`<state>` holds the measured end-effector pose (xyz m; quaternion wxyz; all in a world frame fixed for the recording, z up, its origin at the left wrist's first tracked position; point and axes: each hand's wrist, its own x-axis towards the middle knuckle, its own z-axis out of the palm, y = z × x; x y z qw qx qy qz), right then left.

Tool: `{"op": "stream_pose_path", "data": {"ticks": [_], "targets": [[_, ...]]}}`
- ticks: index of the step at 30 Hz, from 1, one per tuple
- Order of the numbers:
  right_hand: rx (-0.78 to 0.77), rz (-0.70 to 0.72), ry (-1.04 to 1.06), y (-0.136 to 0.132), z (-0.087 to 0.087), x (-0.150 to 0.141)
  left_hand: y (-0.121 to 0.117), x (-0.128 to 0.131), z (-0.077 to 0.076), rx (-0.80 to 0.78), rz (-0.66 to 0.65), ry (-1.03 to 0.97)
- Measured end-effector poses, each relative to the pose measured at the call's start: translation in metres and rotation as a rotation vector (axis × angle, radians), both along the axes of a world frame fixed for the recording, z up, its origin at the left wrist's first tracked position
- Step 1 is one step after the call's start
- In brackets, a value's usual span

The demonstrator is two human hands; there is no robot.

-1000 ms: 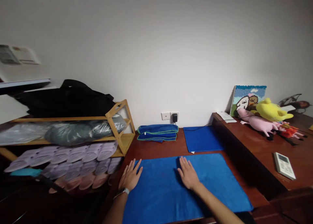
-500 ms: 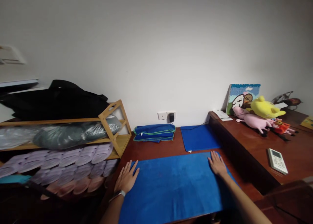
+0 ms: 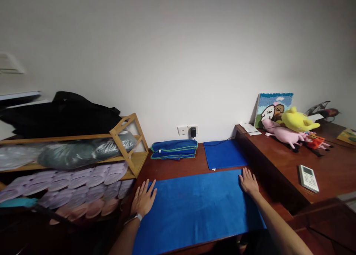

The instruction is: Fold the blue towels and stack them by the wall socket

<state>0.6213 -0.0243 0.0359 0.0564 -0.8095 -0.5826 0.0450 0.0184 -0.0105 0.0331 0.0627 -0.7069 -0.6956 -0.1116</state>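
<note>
Blue towel (image 3: 194,210): spread flat on a reddish-brown wooden desk (image 3: 178,166), its long side across the person's front and its near edge running out of view at the bottom.

Left hand (image 3: 144,200): fingers fanned wide, palm down, gripping nothing; the thumb touches the towel's far left corner, and the rest of the hand sits at that edge.

Right hand (image 3: 248,183): fingers splayed and flat, gripping nothing; the fingertips rest at the towel's far edge, close to its right corner.

Change: about a second ago the right hand lay near the towel's middle; now it is out at the far right corner. The left hand is at about the same corner as then.

Arms: both forearms reach forward from the bottom of the view and angle inward. A watch (image 3: 133,218) circles the left wrist.

Back of desk: a stack of folded blue towels (image 3: 174,150) and a flat blue cloth (image 3: 224,154) lie side by side against the wall, below a wall socket (image 3: 183,130) holding a black plug adapter (image 3: 193,132).

Left side: a bamboo shoe rack (image 3: 129,147) holds lilac slippers (image 3: 97,177), with a black bag (image 3: 61,117) on top.

Right side: a raised wooden shelf (image 3: 278,162) carries a plush pig (image 3: 282,135), a yellow plush toy (image 3: 294,120) and a white remote control (image 3: 308,178).
</note>
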Motion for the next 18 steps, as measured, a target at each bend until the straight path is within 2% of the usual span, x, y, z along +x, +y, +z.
{"op": "stream_pose_path", "data": {"ticks": [2,5,8,11,14,16,18], "targets": [[0.098,0.052,0.000,-0.008,0.009,-0.033,-0.009,0.004,0.006,0.049,-0.037,0.022],[0.197,0.276,0.066,-0.027,0.017,-0.114,-0.030,0.009,0.009,0.062,-0.097,0.021],[0.199,0.458,0.165,-0.049,0.014,-0.205,-0.059,0.010,0.004,0.032,-0.133,-0.001],[0.160,0.574,0.244,-0.066,0.007,-0.265,-0.083,0.007,-0.002,-0.028,-0.139,-0.001],[0.100,0.579,0.259,-0.074,0.001,-0.274,-0.095,0.004,-0.005,-0.101,-0.123,0.002],[0.085,0.543,0.239,-0.077,-0.001,-0.254,-0.097,0.003,-0.006,-0.117,-0.113,0.000],[0.070,0.480,0.201,-0.081,-0.002,-0.218,-0.096,0.003,-0.006,-0.111,-0.106,-0.004]]}}
